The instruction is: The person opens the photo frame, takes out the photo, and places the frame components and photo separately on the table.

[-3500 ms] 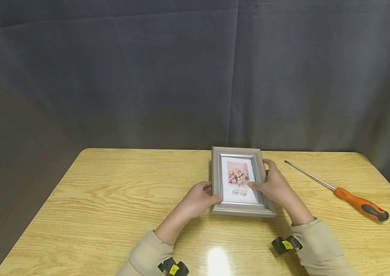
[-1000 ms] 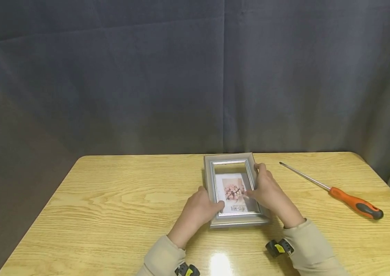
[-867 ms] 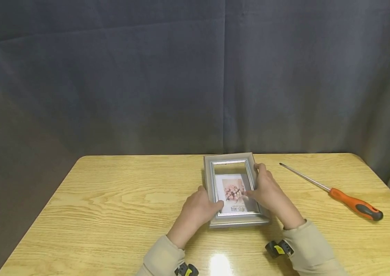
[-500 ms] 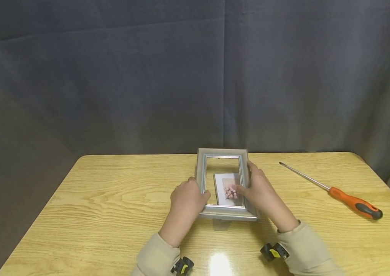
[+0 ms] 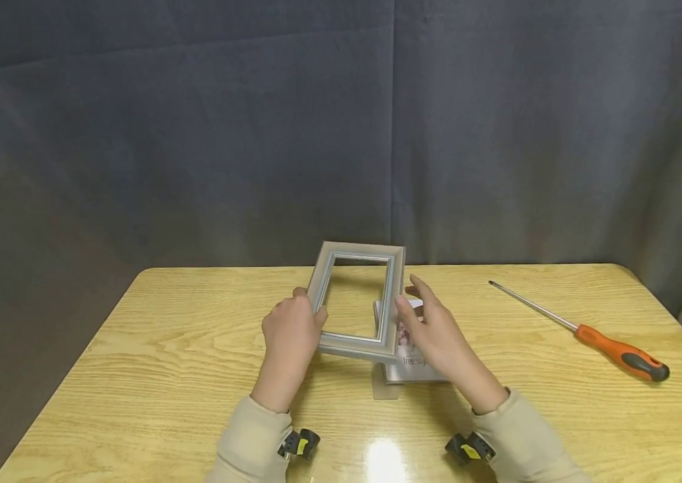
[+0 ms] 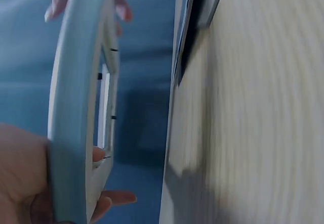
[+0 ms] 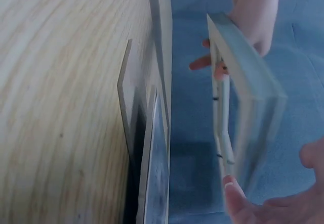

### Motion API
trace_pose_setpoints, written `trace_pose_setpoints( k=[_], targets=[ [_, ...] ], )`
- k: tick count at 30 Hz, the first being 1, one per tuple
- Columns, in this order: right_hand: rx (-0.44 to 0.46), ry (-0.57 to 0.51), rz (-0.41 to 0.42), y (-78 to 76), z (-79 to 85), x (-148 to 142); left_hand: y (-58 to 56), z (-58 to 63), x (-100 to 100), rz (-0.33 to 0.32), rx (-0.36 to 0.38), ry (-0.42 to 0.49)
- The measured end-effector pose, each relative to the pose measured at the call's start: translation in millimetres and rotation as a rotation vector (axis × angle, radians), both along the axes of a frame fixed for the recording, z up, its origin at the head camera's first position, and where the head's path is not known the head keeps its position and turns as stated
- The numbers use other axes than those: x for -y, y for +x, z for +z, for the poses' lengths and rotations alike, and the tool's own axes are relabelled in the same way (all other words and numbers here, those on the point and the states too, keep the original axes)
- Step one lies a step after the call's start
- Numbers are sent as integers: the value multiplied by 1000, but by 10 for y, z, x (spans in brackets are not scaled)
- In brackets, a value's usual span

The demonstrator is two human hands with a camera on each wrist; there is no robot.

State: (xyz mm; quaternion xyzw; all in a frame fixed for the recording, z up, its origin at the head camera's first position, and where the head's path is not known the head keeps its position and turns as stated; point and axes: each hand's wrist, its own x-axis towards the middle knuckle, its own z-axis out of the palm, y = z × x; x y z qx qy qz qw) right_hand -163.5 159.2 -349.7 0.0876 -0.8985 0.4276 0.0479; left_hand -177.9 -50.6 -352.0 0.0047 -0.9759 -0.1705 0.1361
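Note:
An empty silver-grey picture frame (image 5: pixel 390 302) is up off the table, tilted, with bare wood seen through its opening. My left hand (image 5: pixel 292 329) grips its left side, thumb on the front and fingers behind, as the left wrist view also shows. My right hand (image 5: pixel 440 335) is beside the frame's right side, fingers and thumb spread apart, the thumb overlapping the edge. Beneath lies the backing board with the flower picture (image 5: pixel 410 365), partly hidden by the frame and right hand. Its flat stand leg (image 5: pixel 385 388) sticks out at the near side.
A screwdriver (image 5: pixel 612 349) with an orange and black handle lies on the right of the wooden table (image 5: pixel 165 376), tip toward the back. A dark grey curtain (image 5: pixel 226 134) hangs behind the table's far edge.
The frame has risen and moved left off the backing board and picture, which stay on the table. The left hand went with it; the right hand's fingers have spread away from its side.

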Motion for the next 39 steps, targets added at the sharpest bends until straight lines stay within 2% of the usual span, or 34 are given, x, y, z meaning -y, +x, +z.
trace_pose_setpoints(
  k=[8,14,27,39],
  targets=[
    [-1,41,-11,-8,29,-10,-79,-48,388,84,104,17],
    [24,67,-6,-27,35,-64,-45,-108,536,134,117,8],
    [28,82,-22,-38,59,-132,89,-203,909,130,57,-118],
    [94,114,-13,-39,78,-214,93,-205,957,107,79,-153]
  ],
)
